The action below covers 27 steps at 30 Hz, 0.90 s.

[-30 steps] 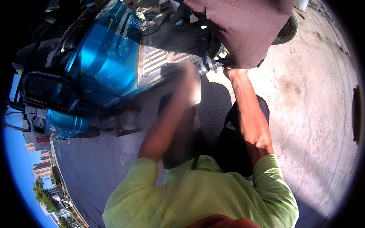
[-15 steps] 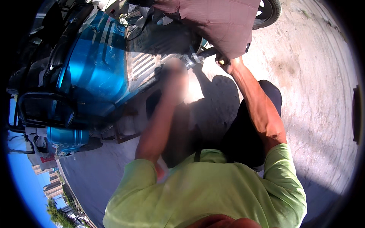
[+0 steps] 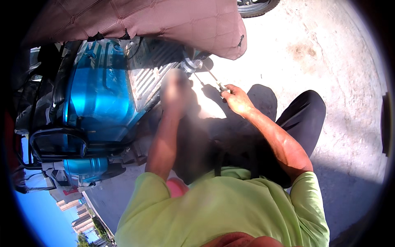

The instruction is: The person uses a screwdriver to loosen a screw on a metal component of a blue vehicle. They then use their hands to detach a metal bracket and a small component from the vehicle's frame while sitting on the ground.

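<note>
A screwdriver (image 3: 212, 75) with a thin metal shaft is in my right hand (image 3: 239, 101), the fingers closed round its handle. Its shaft points up and left toward a shiny clear-wrapped or metallic part (image 3: 191, 64) at the edge of a blue vehicle (image 3: 103, 92). By the vehicle's ribbed footboard (image 3: 149, 78) is my left hand (image 3: 176, 94). It is smeared by a blur, so its fingers and anything in them cannot be made out.
A brown quilted cover (image 3: 173, 22) hangs over the top of the vehicle. A black tyre (image 3: 260, 8) stands at the far edge. Black tubular bars (image 3: 59, 131) jut from the vehicle at left. Pale, sunlit concrete (image 3: 329, 123) lies at right.
My right hand has come out from beside the cover, nearer to me and left, and the screwdriver now shows. The cover now spans farther left in view. My left hand has shifted slightly left.
</note>
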Tool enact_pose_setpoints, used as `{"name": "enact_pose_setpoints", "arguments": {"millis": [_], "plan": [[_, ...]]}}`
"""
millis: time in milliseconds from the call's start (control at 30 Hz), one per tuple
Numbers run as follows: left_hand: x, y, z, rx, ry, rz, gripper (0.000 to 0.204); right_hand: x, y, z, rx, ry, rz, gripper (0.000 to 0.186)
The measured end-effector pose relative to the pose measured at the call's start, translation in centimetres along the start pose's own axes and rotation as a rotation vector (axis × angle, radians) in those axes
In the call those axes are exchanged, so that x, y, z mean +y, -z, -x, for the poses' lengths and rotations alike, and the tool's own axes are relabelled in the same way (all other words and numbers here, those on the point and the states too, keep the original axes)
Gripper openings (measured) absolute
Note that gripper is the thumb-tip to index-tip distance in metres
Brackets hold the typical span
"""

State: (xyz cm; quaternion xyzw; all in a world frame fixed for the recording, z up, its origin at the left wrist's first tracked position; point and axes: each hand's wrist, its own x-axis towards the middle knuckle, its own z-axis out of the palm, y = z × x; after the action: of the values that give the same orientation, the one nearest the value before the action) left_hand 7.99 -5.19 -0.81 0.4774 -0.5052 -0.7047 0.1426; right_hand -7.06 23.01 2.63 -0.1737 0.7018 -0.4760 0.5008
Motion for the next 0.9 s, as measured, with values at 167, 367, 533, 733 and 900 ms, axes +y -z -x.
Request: {"name": "enact_pose_setpoints", "arguments": {"millis": [167,367,533,733,900], "plan": [[0.2,0.4,-0.1,-0.042,0.011,-0.023,0.063,-1.1,-1.9,-0.1,0.096,0.086,-0.184,0.047],[3.0,-1.2,3.7,-0.173,-0.107,-0.296,0.014,2.0,-2.9,3.0,0.216,0.322,-0.111,0.046],[5.5,-6.7,7.2,-0.003,0.277,0.174,0.064,1.9,-3.0,4.1,0.191,0.230,-0.163,0.042],[5.6,-6.5,7.2,-0.007,0.252,0.138,0.064,0.7,-1.6,4.3,0.130,0.169,-0.370,0.043],[5.5,-7.5,7.2,0.026,0.236,0.111,0.063,1.1,-2.6,3.5,0.189,0.244,-0.391,0.049]]}}
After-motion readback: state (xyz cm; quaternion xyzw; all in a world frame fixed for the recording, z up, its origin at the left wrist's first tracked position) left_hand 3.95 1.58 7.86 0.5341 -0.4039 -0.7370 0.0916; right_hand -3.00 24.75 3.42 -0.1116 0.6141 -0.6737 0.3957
